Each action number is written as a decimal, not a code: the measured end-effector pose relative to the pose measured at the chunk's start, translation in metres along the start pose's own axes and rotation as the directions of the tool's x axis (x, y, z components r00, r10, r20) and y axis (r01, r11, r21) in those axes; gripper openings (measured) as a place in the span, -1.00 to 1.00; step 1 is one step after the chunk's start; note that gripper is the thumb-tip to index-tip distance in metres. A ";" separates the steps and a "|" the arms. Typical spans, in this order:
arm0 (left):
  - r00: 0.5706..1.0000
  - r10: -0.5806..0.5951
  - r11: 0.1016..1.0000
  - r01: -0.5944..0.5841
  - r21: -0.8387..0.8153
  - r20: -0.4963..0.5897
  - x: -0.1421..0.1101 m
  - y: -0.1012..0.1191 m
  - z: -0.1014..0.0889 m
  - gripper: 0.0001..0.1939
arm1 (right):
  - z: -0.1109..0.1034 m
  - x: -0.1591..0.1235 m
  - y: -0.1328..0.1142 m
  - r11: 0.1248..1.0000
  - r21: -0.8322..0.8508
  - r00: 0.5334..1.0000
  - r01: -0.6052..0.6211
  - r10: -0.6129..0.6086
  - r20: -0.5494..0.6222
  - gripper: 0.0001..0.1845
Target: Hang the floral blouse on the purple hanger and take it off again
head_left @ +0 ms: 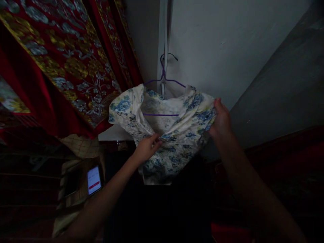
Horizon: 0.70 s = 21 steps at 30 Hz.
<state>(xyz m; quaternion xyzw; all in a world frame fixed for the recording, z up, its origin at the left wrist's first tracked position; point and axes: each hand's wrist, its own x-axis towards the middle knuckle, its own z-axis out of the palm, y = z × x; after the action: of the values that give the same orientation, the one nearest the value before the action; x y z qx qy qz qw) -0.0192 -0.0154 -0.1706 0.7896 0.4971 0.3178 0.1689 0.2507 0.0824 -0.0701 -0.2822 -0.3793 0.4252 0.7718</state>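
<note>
A white blouse (177, 148) with a blue floral print hangs on a purple wire hanger (163, 72), whose bottom bar crosses the open neckline. The hanger's hook is up by a thin pale strip or cord along the wall. My left hand (148, 147) pinches the front edge of the neckline near its lowest point. At the right, my right hand (220, 118) grips the end of the blouse's sleeve, thumb on top, drawing it outward. The blouse's lower hem fades into shadow.
Red curtains (76, 60) with gold and silver embroidery hang at the left. A lit phone (94, 180) lies on a wooden surface at lower left, near checked cloth (79, 145). A pale wall (202, 44) stands behind the hanger. The room is dim.
</note>
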 end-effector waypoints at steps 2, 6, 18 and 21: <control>0.995 -0.047 0.995 0.039 -0.089 -0.086 -0.014 -0.001 0.020 -0.77 | -0.011 0.001 0.007 0.998 -0.053 1.000 0.023 -0.024 -0.014 -0.67; 0.954 -0.176 0.951 0.100 -0.294 -0.244 -0.037 0.010 0.047 -0.77 | -0.025 -0.039 0.026 0.925 -0.319 0.941 0.209 -0.279 -0.193 -0.75; 0.923 -0.352 0.495 0.044 -0.868 -0.154 -0.040 0.064 0.049 -0.67 | -0.013 -0.215 0.114 0.849 -0.528 0.970 0.027 0.106 0.220 -0.85; 0.906 -0.402 0.366 0.030 -0.930 -0.129 -0.029 0.069 0.036 -0.61 | -0.016 -0.208 0.111 0.844 -0.532 0.964 0.070 0.080 0.253 -0.87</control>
<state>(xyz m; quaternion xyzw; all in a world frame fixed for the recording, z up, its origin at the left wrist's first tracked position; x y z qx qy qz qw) 0.0423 -0.0708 -0.1667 0.4257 0.3625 0.6406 0.5262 0.1413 -0.0474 -0.2353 -0.4280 -0.5820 0.3382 0.6031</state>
